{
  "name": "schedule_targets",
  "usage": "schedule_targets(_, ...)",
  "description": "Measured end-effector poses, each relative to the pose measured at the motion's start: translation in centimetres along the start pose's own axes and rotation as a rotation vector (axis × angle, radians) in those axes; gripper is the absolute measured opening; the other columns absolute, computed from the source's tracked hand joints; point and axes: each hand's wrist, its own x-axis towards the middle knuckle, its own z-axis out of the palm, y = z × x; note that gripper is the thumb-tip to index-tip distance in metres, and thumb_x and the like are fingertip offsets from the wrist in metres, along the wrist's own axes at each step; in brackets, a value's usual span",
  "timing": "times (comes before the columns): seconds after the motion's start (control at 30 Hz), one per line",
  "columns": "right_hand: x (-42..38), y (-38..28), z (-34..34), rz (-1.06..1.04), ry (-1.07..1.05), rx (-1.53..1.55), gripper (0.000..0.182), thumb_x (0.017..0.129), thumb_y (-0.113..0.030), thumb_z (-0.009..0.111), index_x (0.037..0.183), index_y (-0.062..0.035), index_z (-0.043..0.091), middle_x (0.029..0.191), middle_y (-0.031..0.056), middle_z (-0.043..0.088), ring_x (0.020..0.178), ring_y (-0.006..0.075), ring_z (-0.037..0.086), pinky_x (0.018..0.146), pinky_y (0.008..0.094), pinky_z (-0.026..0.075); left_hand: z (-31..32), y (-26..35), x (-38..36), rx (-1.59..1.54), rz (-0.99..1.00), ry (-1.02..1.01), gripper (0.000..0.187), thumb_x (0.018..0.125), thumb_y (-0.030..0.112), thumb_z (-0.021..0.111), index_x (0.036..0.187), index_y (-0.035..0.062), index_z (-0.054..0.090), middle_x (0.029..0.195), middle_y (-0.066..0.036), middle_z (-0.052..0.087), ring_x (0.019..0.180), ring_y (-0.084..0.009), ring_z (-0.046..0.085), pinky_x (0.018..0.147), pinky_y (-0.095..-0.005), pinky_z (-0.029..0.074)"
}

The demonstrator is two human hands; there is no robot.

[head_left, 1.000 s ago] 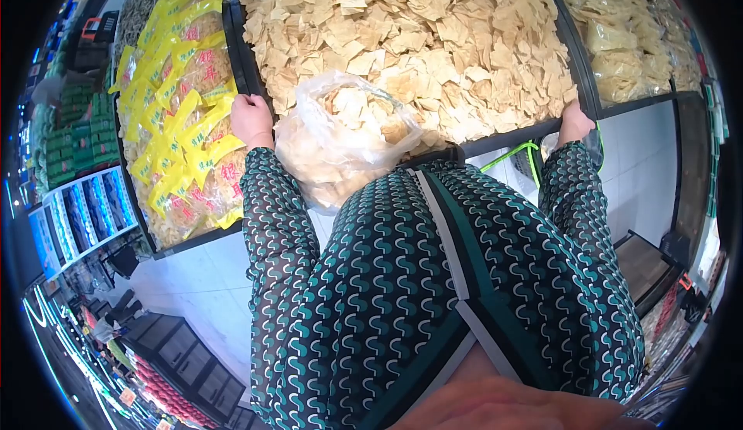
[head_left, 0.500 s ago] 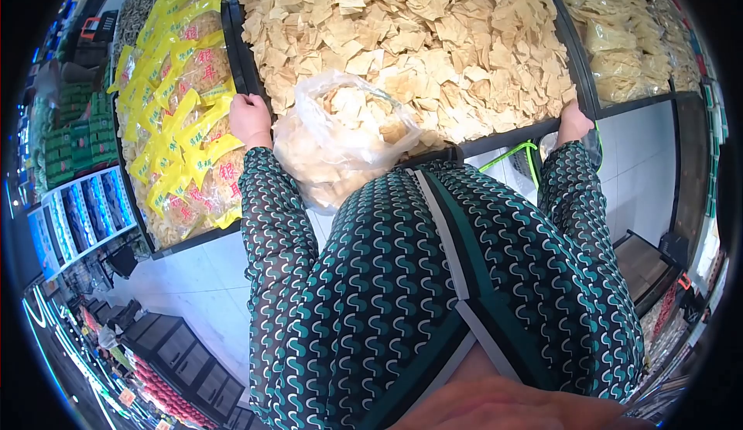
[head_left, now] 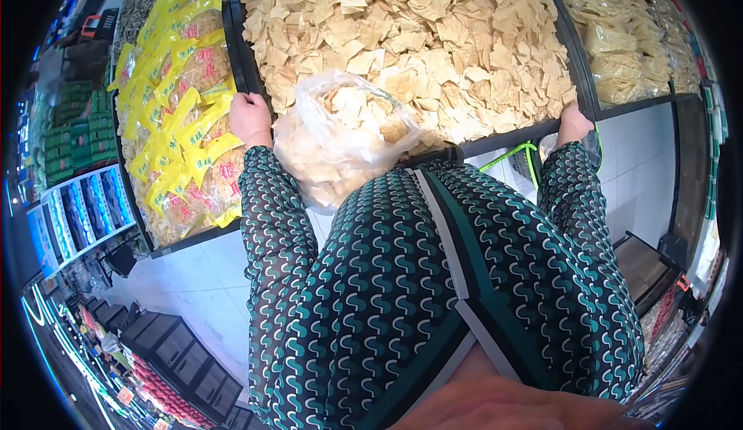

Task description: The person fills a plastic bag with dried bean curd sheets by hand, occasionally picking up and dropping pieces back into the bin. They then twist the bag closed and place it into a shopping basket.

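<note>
A wide black-edged bin (head_left: pixel 503 135) stands before me, heaped with flat, pale tan dried flakes (head_left: pixel 418 43). My left hand (head_left: pixel 250 117) is closed over its front left corner, beside the yellow-labelled bags. On the front right corner my right hand (head_left: pixel 574 124) curls its fingers over the black rim, their tips partly hidden. Between my hands, nearer the left, a clear plastic bag (head_left: pixel 317 151) full of the same flakes leans on the front edge against my body, its mouth gaping. A bright green cord (head_left: pixel 507 156) hangs just below the rim by my right hand.
Yellow-and-clear packets (head_left: pixel 182 120) with red characters fill the bin on the left. Bagged pale dried goods (head_left: pixel 619 43) lie in the bin on the right. Green boxes (head_left: pixel 77 140) are stacked at far left, and a dark cabinet (head_left: pixel 186 356) stands behind me on the tiled floor (head_left: pixel 193 275).
</note>
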Motion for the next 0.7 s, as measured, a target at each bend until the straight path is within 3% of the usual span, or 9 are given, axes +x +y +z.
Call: schedule_targets(0.7, 0.04, 0.15, -0.01, -0.017, -0.017, 0.014, 0.091, 0.075, -0.045, 0.067, 0.134, 0.0134, 0.028, 0.129, 0.0313, 0.051, 0.118, 0.0407, 0.055, 0.101, 0.0415, 0.043, -0.12, 0.19, -0.06, -0.006, -0.011, -0.007, 0.022, 0.084, 0.029, 0.058, 0.078, 0.0074, 0.06, 0.081, -0.014, 0.065, 0.077, -0.0367, 0.062, 0.067, -0.047, 0.049)
